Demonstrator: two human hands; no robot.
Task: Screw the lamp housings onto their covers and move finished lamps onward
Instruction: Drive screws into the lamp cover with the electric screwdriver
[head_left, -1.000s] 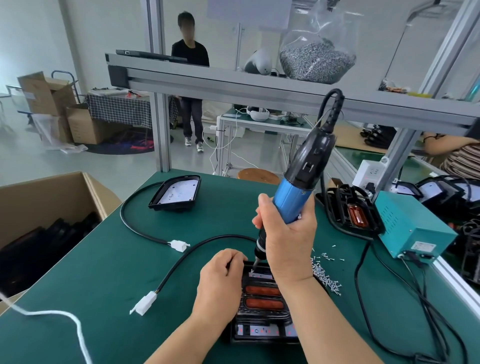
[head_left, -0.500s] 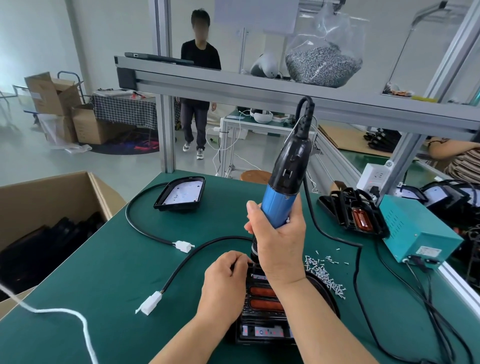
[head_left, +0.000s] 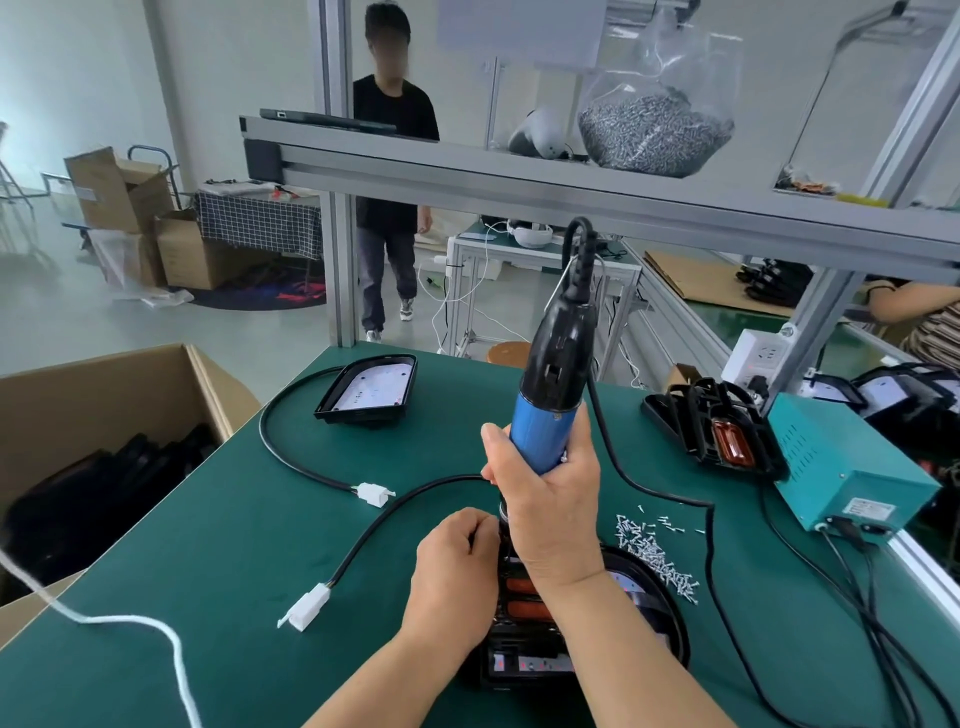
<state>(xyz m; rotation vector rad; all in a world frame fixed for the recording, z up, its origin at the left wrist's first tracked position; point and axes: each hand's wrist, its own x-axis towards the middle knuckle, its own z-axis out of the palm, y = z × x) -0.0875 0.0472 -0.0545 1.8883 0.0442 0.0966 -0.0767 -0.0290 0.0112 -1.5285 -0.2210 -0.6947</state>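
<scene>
A black lamp housing (head_left: 524, 649) with orange inserts lies on the green bench near me, on its dark cover (head_left: 660, 618). My right hand (head_left: 550, 499) grips a blue and black electric screwdriver (head_left: 550, 384), held nearly upright with its tip down at the housing's far end. My left hand (head_left: 454, 577) rests on the housing's left side, fingers curled next to the screwdriver tip; what they pinch is hidden. A pile of small silver screws (head_left: 654, 556) lies just right of the lamp.
Another lamp (head_left: 371, 392) with a black cable and white connector (head_left: 375, 493) lies at the far left. A housing (head_left: 711, 431) leans beside a teal power box (head_left: 841, 467) at right. An open cardboard box (head_left: 98, 415) stands left of the bench. A person (head_left: 392, 197) stands beyond.
The screwdriver has swung from a rightward tilt to nearly upright, and its tip has come down at the housing's far end. My left hand has stayed on the housing.
</scene>
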